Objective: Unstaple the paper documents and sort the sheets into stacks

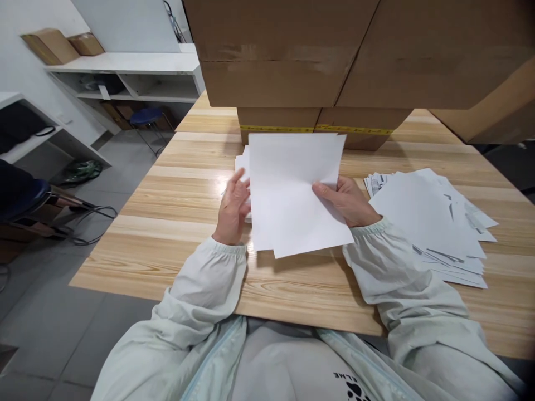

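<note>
A few white paper sheets (292, 195), slightly out of line with each other, are held up over the table in front of me. My right hand (349, 200) grips their right side, thumb on the front and fingers behind. At the left edge of the sheets is my left hand (234, 209), its fingers apart; whether it touches the paper I cannot tell. Partly hidden behind it lies a stack of white paper (242, 161). To the right of my right hand, a loose, fanned pile of papers (426, 217) rests on the table, some with printing.
Large cardboard boxes (288, 53) stand stacked at the back of the wooden table (159, 234). Another box (493, 106) is at the back right. A blue stool (146, 116) and white shelves (125, 62) are beyond the left side, with cables (96, 223) on the floor.
</note>
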`<action>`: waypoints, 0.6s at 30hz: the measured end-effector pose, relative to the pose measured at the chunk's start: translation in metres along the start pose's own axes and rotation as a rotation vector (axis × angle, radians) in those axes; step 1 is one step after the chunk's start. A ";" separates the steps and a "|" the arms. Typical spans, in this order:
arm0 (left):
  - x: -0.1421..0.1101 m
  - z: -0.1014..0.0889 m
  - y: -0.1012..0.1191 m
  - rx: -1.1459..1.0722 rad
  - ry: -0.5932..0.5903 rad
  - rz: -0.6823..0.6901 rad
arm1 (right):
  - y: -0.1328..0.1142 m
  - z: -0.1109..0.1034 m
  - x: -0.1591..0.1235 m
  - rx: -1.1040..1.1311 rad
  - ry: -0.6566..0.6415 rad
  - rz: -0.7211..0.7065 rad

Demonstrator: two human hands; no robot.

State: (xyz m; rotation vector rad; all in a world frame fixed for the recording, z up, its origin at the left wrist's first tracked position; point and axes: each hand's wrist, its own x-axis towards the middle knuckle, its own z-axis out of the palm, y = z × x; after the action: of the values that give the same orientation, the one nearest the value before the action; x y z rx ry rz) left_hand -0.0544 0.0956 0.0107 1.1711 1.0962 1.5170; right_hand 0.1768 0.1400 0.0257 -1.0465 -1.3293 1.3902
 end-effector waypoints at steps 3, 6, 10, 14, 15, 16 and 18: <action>0.005 -0.001 -0.009 -0.264 -0.146 -0.246 | 0.005 0.002 -0.004 -0.067 -0.091 0.076; 0.004 0.002 -0.018 -0.385 -0.073 -0.319 | 0.008 -0.005 0.000 -0.186 0.049 0.029; 0.004 0.004 -0.020 -0.411 0.011 -0.305 | -0.004 -0.022 0.008 -0.165 0.467 -0.238; 0.005 0.003 -0.020 -0.389 -0.011 -0.294 | -0.023 -0.026 0.005 -0.031 0.479 -0.358; 0.004 0.003 -0.020 -0.383 -0.017 -0.291 | -0.025 -0.024 0.003 -0.041 0.457 -0.351; 0.004 0.003 -0.020 -0.380 -0.020 -0.287 | -0.026 -0.022 0.001 -0.064 0.441 -0.336; 0.004 0.003 -0.020 -0.379 -0.022 -0.275 | -0.024 -0.018 -0.002 -0.133 0.415 -0.300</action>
State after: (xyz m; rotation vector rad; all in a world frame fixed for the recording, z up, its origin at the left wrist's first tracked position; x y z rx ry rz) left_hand -0.0494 0.1037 -0.0070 0.7429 0.8655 1.4131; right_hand 0.1958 0.1419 0.0488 -1.0988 -1.2174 0.8183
